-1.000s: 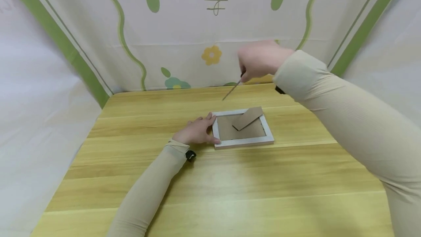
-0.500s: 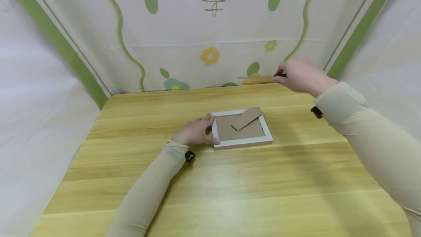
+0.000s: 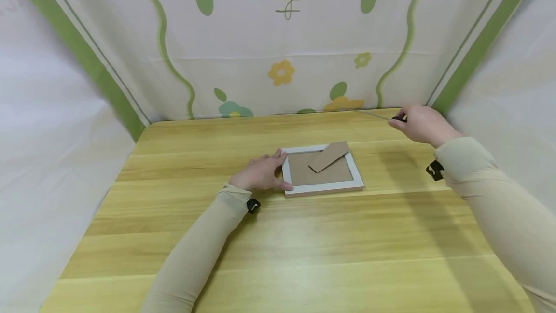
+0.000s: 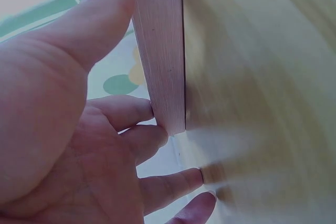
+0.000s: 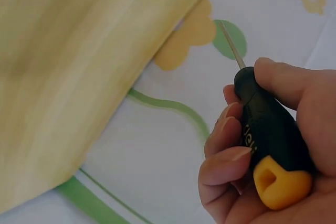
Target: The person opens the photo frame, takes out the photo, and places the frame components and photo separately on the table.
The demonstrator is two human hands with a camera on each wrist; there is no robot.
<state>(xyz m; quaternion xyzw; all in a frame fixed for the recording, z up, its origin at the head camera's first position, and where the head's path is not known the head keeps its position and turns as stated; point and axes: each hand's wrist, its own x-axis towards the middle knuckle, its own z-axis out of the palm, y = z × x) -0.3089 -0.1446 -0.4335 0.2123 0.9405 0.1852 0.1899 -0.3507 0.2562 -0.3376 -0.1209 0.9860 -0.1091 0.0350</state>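
A white-edged picture frame (image 3: 323, 189) lies face down on the wooden table (image 3: 330, 235), its brown backing (image 3: 299, 168) and angled stand flap (image 3: 330, 157) facing up. My left hand (image 3: 260, 173) rests against the frame's left side, thumb at the near corner and index finger at the far one. In the left wrist view, two fingertips touch the frame's side while the others reach the table. Raised over the table's far right, my right hand (image 3: 423, 122) grips a screwdriver (image 5: 273, 129) by its black and yellow handle. The thin shaft points left, apart from the frame.
A white cloth (image 3: 243, 37) with printed flowers and green stripes hangs behind the table's far edge. White cloth also flanks both sides. A black strap device (image 3: 435, 170) sits at the right wrist, another (image 3: 253, 205) at the left.
My right hand has swung right and lower with the screwdriver, from above the frame's far side to the table's far right. My left hand and the frame have stayed put.
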